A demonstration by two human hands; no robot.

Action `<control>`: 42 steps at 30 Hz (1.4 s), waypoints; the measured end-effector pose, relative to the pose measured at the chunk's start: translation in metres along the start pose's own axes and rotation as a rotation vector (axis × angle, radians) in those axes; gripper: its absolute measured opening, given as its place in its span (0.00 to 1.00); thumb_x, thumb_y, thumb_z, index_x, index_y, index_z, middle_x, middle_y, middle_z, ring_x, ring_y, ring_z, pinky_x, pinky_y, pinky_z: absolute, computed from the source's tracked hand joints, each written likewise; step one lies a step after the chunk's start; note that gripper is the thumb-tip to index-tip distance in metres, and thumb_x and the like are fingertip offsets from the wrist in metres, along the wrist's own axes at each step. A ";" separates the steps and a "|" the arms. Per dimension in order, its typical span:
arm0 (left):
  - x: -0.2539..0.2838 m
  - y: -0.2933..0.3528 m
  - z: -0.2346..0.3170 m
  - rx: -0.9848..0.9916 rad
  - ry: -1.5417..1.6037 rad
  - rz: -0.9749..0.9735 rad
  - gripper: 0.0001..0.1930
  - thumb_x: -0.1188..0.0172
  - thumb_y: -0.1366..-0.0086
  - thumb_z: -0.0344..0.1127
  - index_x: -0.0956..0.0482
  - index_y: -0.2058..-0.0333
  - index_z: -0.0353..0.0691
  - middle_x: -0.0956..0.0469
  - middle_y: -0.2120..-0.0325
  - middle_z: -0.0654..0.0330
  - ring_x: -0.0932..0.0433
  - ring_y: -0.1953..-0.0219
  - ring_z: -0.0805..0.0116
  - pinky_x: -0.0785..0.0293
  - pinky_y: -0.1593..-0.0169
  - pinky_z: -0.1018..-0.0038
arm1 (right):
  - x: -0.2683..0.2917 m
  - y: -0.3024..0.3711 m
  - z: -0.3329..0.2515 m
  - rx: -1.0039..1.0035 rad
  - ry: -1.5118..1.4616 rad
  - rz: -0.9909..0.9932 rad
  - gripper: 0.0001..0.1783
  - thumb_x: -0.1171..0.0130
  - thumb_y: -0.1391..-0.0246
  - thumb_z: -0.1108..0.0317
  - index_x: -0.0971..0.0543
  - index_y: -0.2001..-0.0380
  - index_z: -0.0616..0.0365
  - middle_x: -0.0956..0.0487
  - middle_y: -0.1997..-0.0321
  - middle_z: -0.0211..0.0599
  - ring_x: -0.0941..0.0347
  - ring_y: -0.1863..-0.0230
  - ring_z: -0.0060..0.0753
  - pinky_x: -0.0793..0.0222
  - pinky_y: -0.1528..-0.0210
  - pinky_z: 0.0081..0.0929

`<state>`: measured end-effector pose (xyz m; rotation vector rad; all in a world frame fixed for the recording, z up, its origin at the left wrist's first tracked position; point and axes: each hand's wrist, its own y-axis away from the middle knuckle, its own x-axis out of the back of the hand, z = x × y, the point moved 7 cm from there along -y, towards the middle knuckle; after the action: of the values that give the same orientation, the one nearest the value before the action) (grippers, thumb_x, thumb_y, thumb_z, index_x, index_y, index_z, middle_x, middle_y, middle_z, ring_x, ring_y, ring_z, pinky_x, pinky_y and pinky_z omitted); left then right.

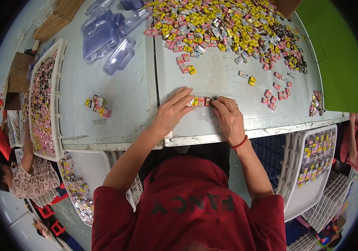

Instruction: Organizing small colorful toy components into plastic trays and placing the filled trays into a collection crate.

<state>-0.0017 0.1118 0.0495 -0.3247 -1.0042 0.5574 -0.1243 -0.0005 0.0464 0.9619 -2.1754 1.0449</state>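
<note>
On the table before me lies a short row of small coloured boxes (201, 101), yellow, pink and dark, set end to end. My left hand (173, 111) is at the row's left end, its fingers stretched out and its fingertips against the boxes. At the right end, my right hand (230, 119) pinches a dark small box (213, 99) between thumb and fingers. A red bead bracelet (240, 143) is on my right wrist. Beyond my hands, loose pink and yellow boxes (186, 64) lie on the table.
A large heap of small boxes (229, 29) covers the far table. Clear plastic trays (103, 35) lie far left, above a small cluster of boxes (98, 105). A full white crate (58, 96) stands left. White trays (298, 184) flank me below the table edge. Other people (30, 178) work at both sides.
</note>
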 end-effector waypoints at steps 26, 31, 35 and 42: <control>0.007 0.005 0.003 -0.056 -0.129 0.128 0.13 0.29 0.56 0.30 0.21 0.70 0.37 0.22 0.68 0.60 0.23 0.62 0.60 0.25 0.59 0.69 | 0.004 0.006 -0.003 -0.042 0.288 0.114 0.10 0.33 0.56 0.71 0.19 0.67 0.55 0.21 0.64 0.33 0.27 0.56 0.36 0.44 0.42 0.46; -0.001 -0.003 0.005 -0.090 -0.125 0.105 0.14 0.29 0.56 0.31 0.21 0.69 0.37 0.22 0.67 0.62 0.24 0.60 0.63 0.26 0.57 0.71 | 0.004 0.007 -0.007 -0.038 0.295 0.101 0.11 0.35 0.54 0.71 0.19 0.64 0.56 0.21 0.63 0.33 0.27 0.55 0.37 0.44 0.42 0.46; -0.007 0.009 0.002 -0.063 -0.152 0.073 0.17 0.29 0.55 0.32 0.20 0.64 0.36 0.22 0.60 0.59 0.26 0.53 0.57 0.27 0.53 0.67 | -0.001 0.015 -0.015 -0.067 0.304 0.031 0.15 0.38 0.50 0.70 0.22 0.57 0.59 0.24 0.54 0.38 0.31 0.49 0.42 0.46 0.40 0.48; -0.014 0.023 0.017 0.156 -0.209 -0.159 0.29 0.34 0.47 0.37 0.30 0.47 0.31 0.35 0.42 0.53 0.40 0.38 0.46 0.39 0.42 0.54 | -0.008 0.025 -0.019 -0.096 0.323 -0.082 0.24 0.42 0.45 0.61 0.27 0.49 0.65 0.29 0.43 0.41 0.37 0.43 0.45 0.50 0.38 0.58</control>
<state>-0.0285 0.1226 0.0370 -0.0475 -1.1688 0.5291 -0.1363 0.0289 0.0409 0.7728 -1.8870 0.9733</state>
